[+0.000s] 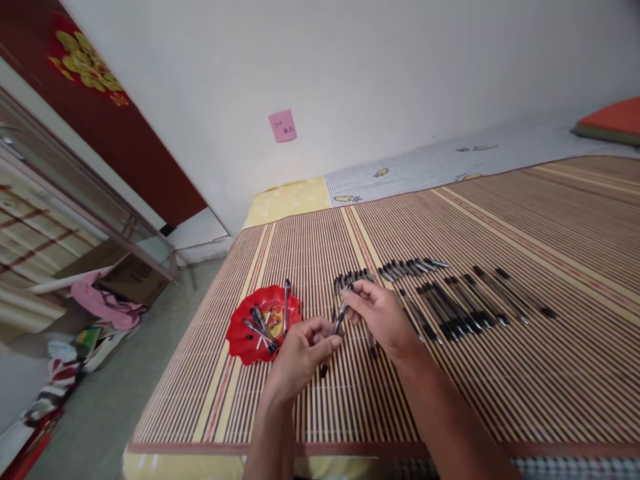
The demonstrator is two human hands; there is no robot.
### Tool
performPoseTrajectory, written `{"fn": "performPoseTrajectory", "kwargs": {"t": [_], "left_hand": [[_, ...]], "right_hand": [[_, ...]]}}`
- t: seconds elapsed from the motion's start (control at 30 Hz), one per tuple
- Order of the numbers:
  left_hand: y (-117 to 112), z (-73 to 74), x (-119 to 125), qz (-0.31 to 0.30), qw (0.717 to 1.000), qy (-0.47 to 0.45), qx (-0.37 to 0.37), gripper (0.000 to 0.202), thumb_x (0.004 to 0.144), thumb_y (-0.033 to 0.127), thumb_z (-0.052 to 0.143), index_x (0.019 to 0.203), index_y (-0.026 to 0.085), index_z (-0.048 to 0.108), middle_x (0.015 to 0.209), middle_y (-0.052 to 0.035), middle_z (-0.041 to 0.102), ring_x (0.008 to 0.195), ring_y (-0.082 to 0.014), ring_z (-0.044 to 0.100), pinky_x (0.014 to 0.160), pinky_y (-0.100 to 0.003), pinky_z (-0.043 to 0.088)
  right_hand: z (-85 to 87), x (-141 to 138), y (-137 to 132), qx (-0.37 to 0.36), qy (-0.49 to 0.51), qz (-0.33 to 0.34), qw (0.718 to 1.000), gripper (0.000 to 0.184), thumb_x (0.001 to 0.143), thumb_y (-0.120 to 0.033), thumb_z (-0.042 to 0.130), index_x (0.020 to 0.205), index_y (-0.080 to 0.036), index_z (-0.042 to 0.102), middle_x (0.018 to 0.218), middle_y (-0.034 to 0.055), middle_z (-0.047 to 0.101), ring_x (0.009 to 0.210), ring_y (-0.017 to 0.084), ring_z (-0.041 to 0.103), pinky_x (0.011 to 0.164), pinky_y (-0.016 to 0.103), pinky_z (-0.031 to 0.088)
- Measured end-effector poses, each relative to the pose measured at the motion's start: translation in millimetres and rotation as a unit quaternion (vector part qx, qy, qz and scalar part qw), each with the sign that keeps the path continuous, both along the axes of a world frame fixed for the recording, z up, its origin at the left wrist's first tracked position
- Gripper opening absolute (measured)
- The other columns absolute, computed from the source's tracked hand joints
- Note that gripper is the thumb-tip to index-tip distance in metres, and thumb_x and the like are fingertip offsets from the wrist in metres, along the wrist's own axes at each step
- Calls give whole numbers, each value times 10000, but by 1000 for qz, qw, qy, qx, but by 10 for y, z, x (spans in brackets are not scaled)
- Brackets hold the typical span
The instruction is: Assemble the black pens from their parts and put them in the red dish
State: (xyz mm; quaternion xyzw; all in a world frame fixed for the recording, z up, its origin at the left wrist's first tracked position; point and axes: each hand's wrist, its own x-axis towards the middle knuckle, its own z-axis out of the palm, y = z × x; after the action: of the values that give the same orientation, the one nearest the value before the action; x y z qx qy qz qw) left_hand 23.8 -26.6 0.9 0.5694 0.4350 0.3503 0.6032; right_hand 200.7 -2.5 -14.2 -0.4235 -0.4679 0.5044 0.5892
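Both hands meet over a striped bamboo mat (500,373). My left hand (300,353) is closed, pinching the lower end of a dark pen (340,319). The fingers of my right hand (380,313) are closed on the upper end of the same pen. A red scalloped dish (240,333) with several pen parts lies just left of my left hand. One pen (287,303) rests across its rim. Behind and to the right of my right hand, several black pens (450,307) lie side by side in a row.
The mat covers a bed with a yellow and checked sheet (300,197) against a white wall carrying a pink note (283,125). An orange cushion (613,120) sits far right. Left of the bed, the floor holds a cardboard box (133,280), pink cloth (103,303) and clutter.
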Motion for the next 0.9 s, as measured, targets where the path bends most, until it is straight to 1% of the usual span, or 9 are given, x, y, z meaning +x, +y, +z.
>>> {"fn": "performPoseTrajectory", "kwargs": {"t": [0.1,0.17,0.23,0.37,0.43,0.5,0.6,0.8,0.9], "left_hand": [[-7,-33,2,0,999,-26,-24,206,765,306,778,746,147,650,566,50,473,486,-62,411,470,-176,323],[18,-51,-14,49,995,-84,-31,212,746,291,801,760,141,652,600,31,544,477,-55,458,457,-164,354],[58,-51,-36,130,978,-163,-30,211,735,268,815,799,132,666,639,11,599,500,-60,525,468,-151,402],[119,-5,-79,292,909,-294,-42,136,757,129,779,856,113,687,776,-34,684,646,-99,663,606,-167,543],[129,20,-86,342,880,-325,-48,90,785,53,722,841,111,682,823,-46,701,686,-113,692,653,-186,576],[132,37,-76,361,866,-342,-50,100,821,13,661,837,111,678,821,-49,707,701,-121,705,676,-198,591],[135,50,-44,357,860,-361,-53,140,855,-11,604,832,110,671,823,-50,713,697,-118,709,675,-195,598],[131,67,9,370,845,-381,-64,170,874,-27,565,822,97,669,814,-51,710,718,-127,717,661,-195,604],[116,67,39,364,848,-380,-63,147,858,-24,588,833,90,677,825,-60,713,720,-127,717,665,-191,601]], "right_hand": [[7,207,31,-16,106,-93,990,300,768,-455,770,758,-183,643,632,-11,646,550,103,593,499,201,484],[7,344,51,-15,178,-145,973,314,714,-441,822,762,-179,656,676,-9,655,581,99,616,503,186,500],[2,412,60,-6,214,-168,962,310,681,-412,854,777,-178,675,712,-9,662,613,98,637,529,181,526],[-12,264,33,-7,186,-111,976,289,732,-397,822,894,-181,717,804,17,708,700,132,694,613,223,591],[-11,107,0,-9,142,-62,988,287,778,-389,783,967,-182,721,844,40,732,748,156,715,671,263,613],[-1,-38,-35,-5,97,-27,995,295,809,-378,752,1027,-182,720,863,54,744,766,171,724,713,300,624],[20,-172,-65,3,66,-4,998,317,825,-381,726,1067,-176,718,863,65,750,774,183,729,753,337,629],[37,-219,-45,7,101,-51,994,328,802,-385,736,1041,-162,709,841,65,753,767,191,735,776,353,624],[43,-240,-51,5,102,-36,994,333,787,-379,751,1038,-162,716,861,69,756,765,195,740,793,368,626]]}}
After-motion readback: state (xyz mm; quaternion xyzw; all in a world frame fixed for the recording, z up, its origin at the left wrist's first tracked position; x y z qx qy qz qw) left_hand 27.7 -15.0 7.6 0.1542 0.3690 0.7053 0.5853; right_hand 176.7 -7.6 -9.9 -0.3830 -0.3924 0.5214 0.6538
